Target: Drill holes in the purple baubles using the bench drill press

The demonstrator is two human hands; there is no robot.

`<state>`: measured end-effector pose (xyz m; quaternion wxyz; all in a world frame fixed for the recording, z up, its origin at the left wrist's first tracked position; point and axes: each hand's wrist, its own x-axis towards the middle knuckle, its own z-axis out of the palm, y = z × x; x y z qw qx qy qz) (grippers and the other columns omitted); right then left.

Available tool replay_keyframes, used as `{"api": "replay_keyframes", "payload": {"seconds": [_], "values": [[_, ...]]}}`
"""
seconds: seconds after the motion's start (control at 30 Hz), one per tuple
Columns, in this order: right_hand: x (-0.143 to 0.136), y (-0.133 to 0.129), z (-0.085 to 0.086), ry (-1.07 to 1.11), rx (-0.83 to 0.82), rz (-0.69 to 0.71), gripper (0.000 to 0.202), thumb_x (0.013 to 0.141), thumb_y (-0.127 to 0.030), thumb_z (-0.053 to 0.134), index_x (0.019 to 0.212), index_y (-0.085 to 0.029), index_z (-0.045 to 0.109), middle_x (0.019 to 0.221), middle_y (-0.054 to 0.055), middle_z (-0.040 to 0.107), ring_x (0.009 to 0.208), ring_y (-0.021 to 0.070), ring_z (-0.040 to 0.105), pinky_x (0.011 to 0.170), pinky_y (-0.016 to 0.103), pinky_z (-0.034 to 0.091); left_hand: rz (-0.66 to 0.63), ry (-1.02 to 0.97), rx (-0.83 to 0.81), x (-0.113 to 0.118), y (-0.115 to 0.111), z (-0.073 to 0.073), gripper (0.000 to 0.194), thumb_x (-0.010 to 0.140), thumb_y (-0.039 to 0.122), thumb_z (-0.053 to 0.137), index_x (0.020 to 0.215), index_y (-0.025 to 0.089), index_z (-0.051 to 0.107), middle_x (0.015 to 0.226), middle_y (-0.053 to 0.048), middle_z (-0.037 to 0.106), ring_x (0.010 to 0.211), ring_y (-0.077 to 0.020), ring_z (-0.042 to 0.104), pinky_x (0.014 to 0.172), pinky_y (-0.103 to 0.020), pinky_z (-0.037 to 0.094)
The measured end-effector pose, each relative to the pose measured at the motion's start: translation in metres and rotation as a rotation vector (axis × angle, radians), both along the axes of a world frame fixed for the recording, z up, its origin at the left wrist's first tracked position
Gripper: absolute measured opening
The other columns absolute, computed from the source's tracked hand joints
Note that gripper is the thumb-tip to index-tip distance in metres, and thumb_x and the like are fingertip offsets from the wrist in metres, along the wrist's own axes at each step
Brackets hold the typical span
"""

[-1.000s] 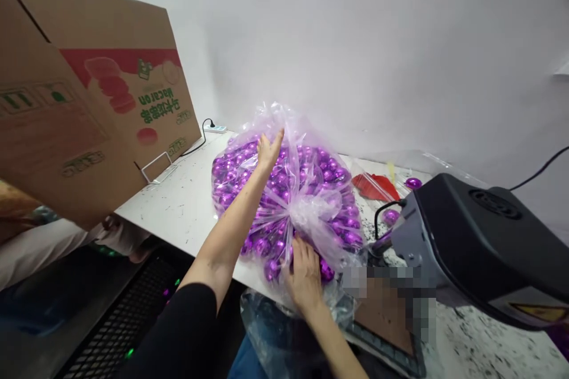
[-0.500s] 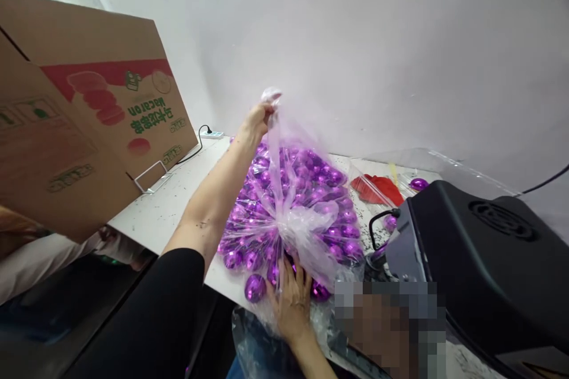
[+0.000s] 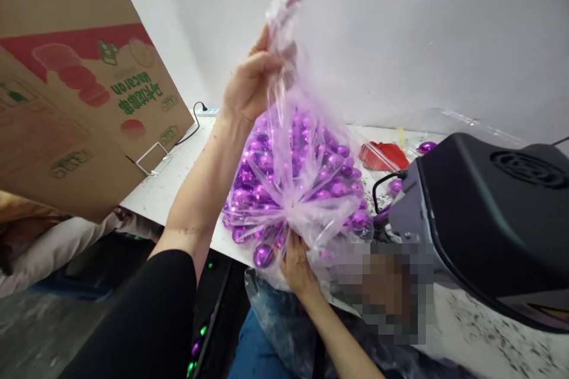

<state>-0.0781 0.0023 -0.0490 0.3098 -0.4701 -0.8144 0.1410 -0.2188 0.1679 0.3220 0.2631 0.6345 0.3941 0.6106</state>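
A clear plastic bag (image 3: pixel 342 213) full of shiny purple mirrored balls (image 3: pixel 262 192) sits on the white table. Its film draws together in radiating folds at a gathered point near the front. My left hand (image 3: pixel 262 74) is closed around the upper end of the film and holds it high above the balls. Low at the near side, my right hand (image 3: pixel 299 263) rests against the bag below the gather, fingers stretched out and their tips partly hidden by film. One purple ball (image 3: pixel 264 255) lies just left of that hand, at the table's front edge.
A large printed cardboard box (image 3: pixel 84 106) stands at the left by a white wire stand (image 3: pixel 153 160). To the right is a black machine (image 3: pixel 493 219) with a cable. Red pieces (image 3: pixel 383 156) lie behind it. Someone's pale-clothed leg (image 3: pixel 57 249) shows lower left.
My left hand has risen, pulling the film up and taller over the balls. My right hand stays at the near side, its fingers now more covered by the bag. The camera view has shifted.
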Motion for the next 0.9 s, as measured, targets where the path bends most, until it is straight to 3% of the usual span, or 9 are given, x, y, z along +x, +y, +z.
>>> {"api": "replay_keyframes", "payload": {"seconds": [0.13, 0.23, 0.33, 0.4, 0.5, 0.6, 0.67, 0.77, 0.9], "values": [[0.001, 0.003, 0.009, 0.006, -0.038, -0.016, 0.061, 0.093, -0.045, 0.044, 0.146, -0.016, 0.041, 0.141, 0.015, 0.050, 0.137, 0.0261, 0.045, 0.119, 0.050, 0.038, 0.103, -0.048, -0.028, -0.027, 0.038, 0.003, 0.065, 0.095, 0.005, -0.007, 0.142, 0.011, 0.037, 0.128, -0.003, 0.059, 0.133, -0.0231, 0.052, 0.101, -0.043, 0.047], [0.000, 0.011, 0.022, 0.014, -0.056, -0.009, 0.059, 0.092, -0.046, 0.046, 0.144, -0.017, 0.044, 0.139, 0.014, 0.052, 0.137, 0.0256, 0.045, 0.119, 0.051, 0.038, 0.122, -0.114, -0.158, -0.050, 0.064, -0.006, 0.046, 0.102, 0.009, 0.010, 0.142, 0.013, 0.031, 0.140, -0.005, 0.053, 0.137, -0.0237, 0.048, 0.108, -0.043, 0.044], [-0.002, 0.021, 0.034, 0.015, -0.073, 0.006, 0.061, 0.093, -0.050, 0.045, 0.144, -0.017, 0.044, 0.140, 0.015, 0.051, 0.138, 0.0261, 0.044, 0.119, 0.052, 0.037, 0.212, -0.254, -0.367, -0.052, 0.056, -0.032, 0.038, 0.106, 0.014, 0.021, 0.142, 0.005, 0.024, 0.149, -0.017, 0.039, 0.142, -0.0307, 0.040, 0.110, -0.048, 0.039], [-0.001, 0.024, 0.042, 0.014, -0.081, 0.030, 0.060, 0.093, -0.052, 0.045, 0.142, -0.016, 0.046, 0.141, 0.015, 0.049, 0.138, 0.0250, 0.044, 0.119, 0.050, 0.038, 0.375, -0.298, -0.367, -0.035, 0.017, -0.063, 0.039, 0.106, 0.017, 0.024, 0.141, 0.001, 0.023, 0.150, -0.022, 0.032, 0.145, -0.0349, 0.032, 0.111, -0.052, 0.034], [0.008, 0.016, 0.051, 0.014, -0.085, 0.072, 0.058, 0.091, -0.050, 0.051, 0.139, -0.016, 0.047, 0.140, 0.014, 0.048, 0.135, 0.0220, 0.046, 0.117, 0.049, 0.040, 0.413, -0.023, 0.071, 0.006, -0.082, -0.126, 0.035, 0.102, 0.028, 0.044, 0.137, 0.021, 0.042, 0.144, -0.010, 0.046, 0.139, -0.0249, 0.043, 0.115, -0.044, 0.036], [0.029, -0.007, 0.063, 0.011, -0.088, 0.110, 0.049, 0.093, -0.040, 0.048, 0.138, -0.019, 0.049, 0.135, 0.011, 0.054, 0.130, 0.0182, 0.049, 0.115, 0.043, 0.045, -0.007, 0.414, 0.354, 0.033, -0.173, -0.187, 0.025, 0.096, 0.027, 0.051, 0.120, 0.027, 0.057, 0.109, -0.006, 0.065, 0.106, -0.0206, 0.063, 0.098, -0.038, 0.051], [0.046, -0.021, 0.073, 0.006, -0.082, 0.125, 0.045, 0.095, -0.034, 0.041, 0.138, -0.022, 0.051, 0.135, 0.007, 0.055, 0.131, 0.0155, 0.049, 0.115, 0.038, 0.046, -0.238, 0.659, 0.318, 0.037, -0.197, -0.215, 0.024, 0.095, 0.021, 0.046, 0.114, 0.022, 0.059, 0.098, -0.008, 0.067, 0.094, -0.0208, 0.065, 0.087, -0.036, 0.055], [0.066, -0.017, 0.089, -0.008, -0.062, 0.049, 0.049, 0.097, -0.029, 0.033, 0.144, -0.026, 0.044, 0.147, 0.006, 0.045, 0.144, 0.0181, 0.035, 0.122, 0.045, 0.037, -0.095, 0.896, 0.064, 0.029, -0.176, -0.236, 0.028, 0.096, 0.020, 0.042, 0.114, 0.017, 0.062, 0.114, -0.016, 0.066, 0.109, -0.0262, 0.062, 0.102, -0.047, 0.048], [0.064, 0.034, 0.096, -0.044, -0.036, -0.115, 0.057, 0.094, -0.030, 0.041, 0.150, -0.027, 0.034, 0.159, 0.009, 0.024, 0.152, 0.0338, 0.015, 0.119, 0.068, 0.023, 0.186, 1.085, 0.002, 0.017, -0.119, -0.233, 0.048, 0.085, 0.013, 0.052, 0.134, 0.016, 0.054, 0.155, -0.020, 0.037, 0.148, -0.0388, 0.028, 0.119, -0.068, 0.009]]}}
